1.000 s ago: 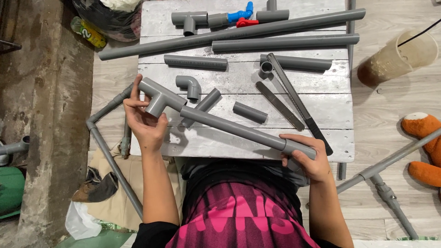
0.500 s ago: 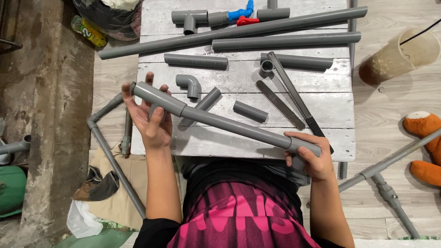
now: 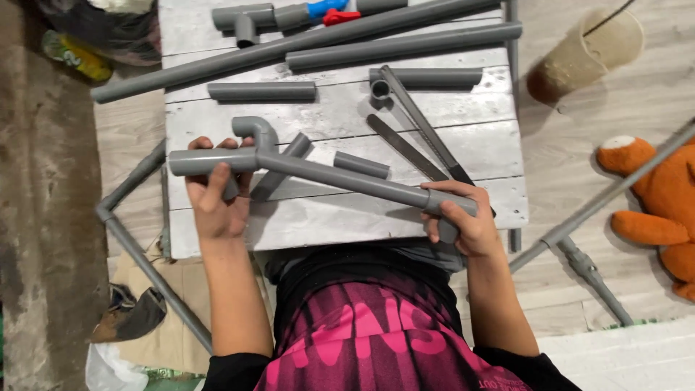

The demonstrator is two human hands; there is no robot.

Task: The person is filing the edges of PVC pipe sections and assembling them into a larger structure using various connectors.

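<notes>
1. Grey plastic pipe assembly [image 3: 340, 177]: a long pipe with a fitting at each end, held just above the bench [image 3: 340, 224], lying across its front half and sloping down toward the right.
2. Left hand [image 3: 215, 199]: fingers [image 3: 217, 190] clamped around the left-end tee fitting [image 3: 213, 161], thumb over the front.
3. Right hand [image 3: 457, 221]: fingers closed on the right-end fitting [image 3: 452, 206], near the bench's front edge.
4. Change noted: a second ago the left end stood higher and more steeply angled; the assembly now lies flatter and has turned in both hands, while each grip stays on its own end. The piece reads as being turned over between the hands, not set down.
5. Directly behind the assembly: a grey elbow [image 3: 255, 130] and two short pipe offcuts [image 3: 360, 164].
6. Further back: a hacksaw [image 3: 420, 127], a mid-length pipe [image 3: 262, 91] and long pipes [image 3: 304, 43].
7. Floor, right: an orange soft toy [image 3: 648, 192]; floor, left: a bent pipe frame [image 3: 137, 239].
</notes>
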